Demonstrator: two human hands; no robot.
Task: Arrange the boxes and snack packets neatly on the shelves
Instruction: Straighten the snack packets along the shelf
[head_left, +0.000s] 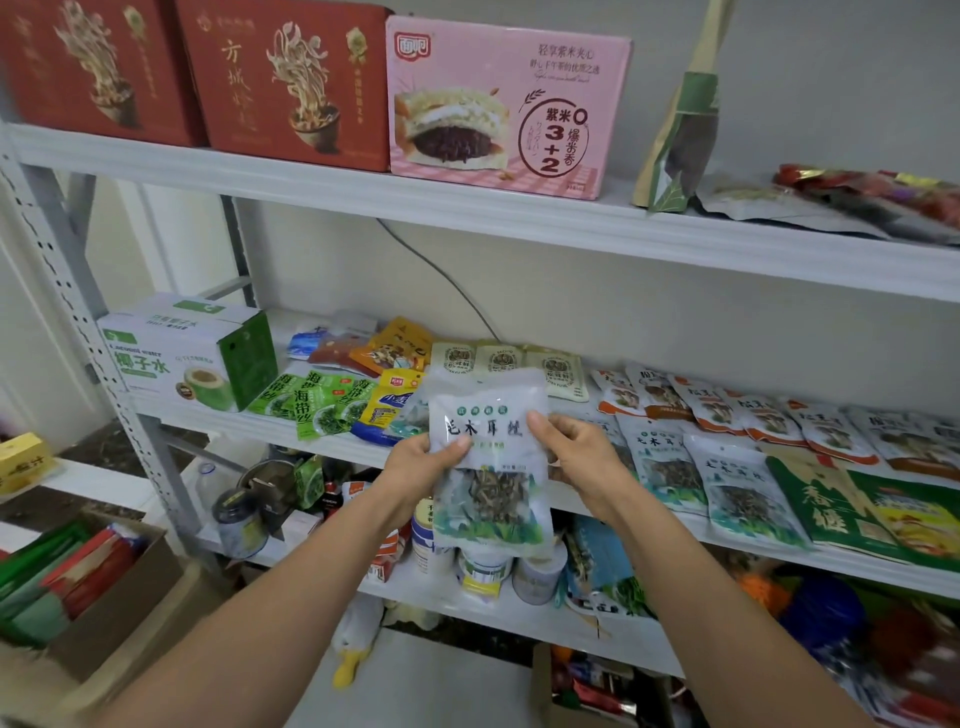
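Note:
I hold a clear packet of dried fungus (491, 499) upright in front of the middle shelf (597, 501). My left hand (423, 467) grips its left edge with the thumb on the front. My right hand (576, 457) pinches its right edge. Two matching packets (706, 467) lie flat on the shelf just to the right. Green seaweed packets (322, 402) and a yellow-blue packet (389, 408) lie to the left, behind the held one.
The top shelf carries two red boxes (280, 83), a pink box (498, 109) and a standing green pouch (680, 140). A white-green coconut water box (187, 358) sits at the middle shelf's left end. Jars and tins (483, 566) crowd the lower shelf. A cardboard box (93, 587) stands on the floor at left.

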